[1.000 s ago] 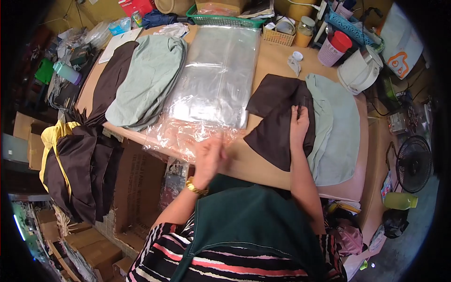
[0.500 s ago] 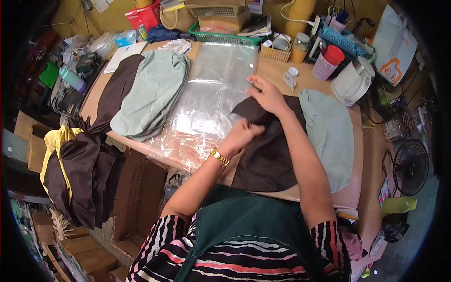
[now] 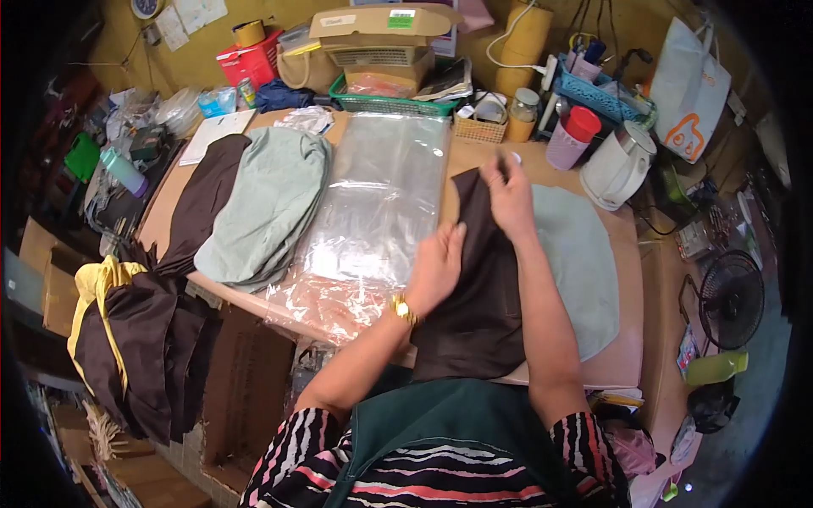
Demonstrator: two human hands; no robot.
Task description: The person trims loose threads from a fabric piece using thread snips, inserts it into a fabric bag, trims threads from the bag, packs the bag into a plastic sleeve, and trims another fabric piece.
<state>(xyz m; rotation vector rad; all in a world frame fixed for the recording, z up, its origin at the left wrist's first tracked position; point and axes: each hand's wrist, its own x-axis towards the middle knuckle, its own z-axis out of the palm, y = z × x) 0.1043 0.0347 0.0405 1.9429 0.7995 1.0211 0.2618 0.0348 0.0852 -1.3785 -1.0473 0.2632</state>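
Just right of frame centre, touching left edge of brown cloth (image 3: 481, 296) with curled fingers of left hand (image 3: 438, 267). At its top with right hand (image 3: 511, 201); cannot tell finger grip, too blurred.

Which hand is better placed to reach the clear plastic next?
Probably your left hand: it's beside the clear plastic, while your right hand is farther away, near the far end of the dark cloth.

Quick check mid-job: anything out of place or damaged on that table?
I see no spill or damage. The clear plastic stack is rumpled at its near end, unlike its flatter far part. The brown cloth at left bunches at the corner of the table. The dark cloth being handled looks intact.
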